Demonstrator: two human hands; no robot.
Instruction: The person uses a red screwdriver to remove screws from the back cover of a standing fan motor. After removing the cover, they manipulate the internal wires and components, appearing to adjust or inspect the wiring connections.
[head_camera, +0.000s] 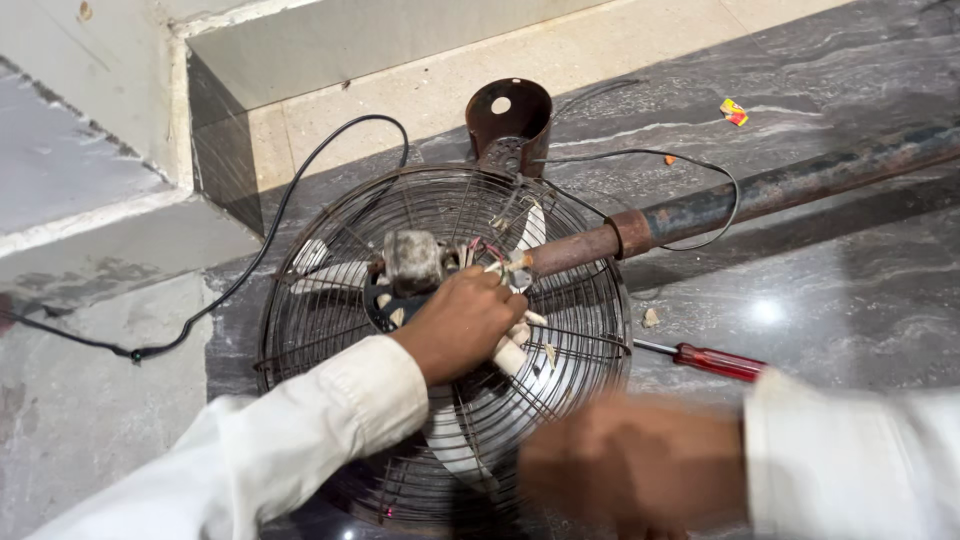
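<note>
A round wire fan cage (330, 290) lies flat on the dark marble floor, with white blades under the wires. At its centre sits a dusty grey motor (412, 260) with loose coloured wires beside it. My left hand (460, 322) rests on the cage just right of the motor, its fingers curled around a white part by the wires. My right hand (630, 465) hovers over the cage's lower right rim and is blurred by motion. I cannot tell whether it holds anything. Both arms wear white sleeves.
A rusty pipe (760, 192) runs from the motor to the upper right. A rusty cup-shaped bracket (508, 115) stands behind the cage. A red-handled screwdriver (712, 361) lies on the floor to the right. A black cable (250, 270) trails left past a stone step (330, 45).
</note>
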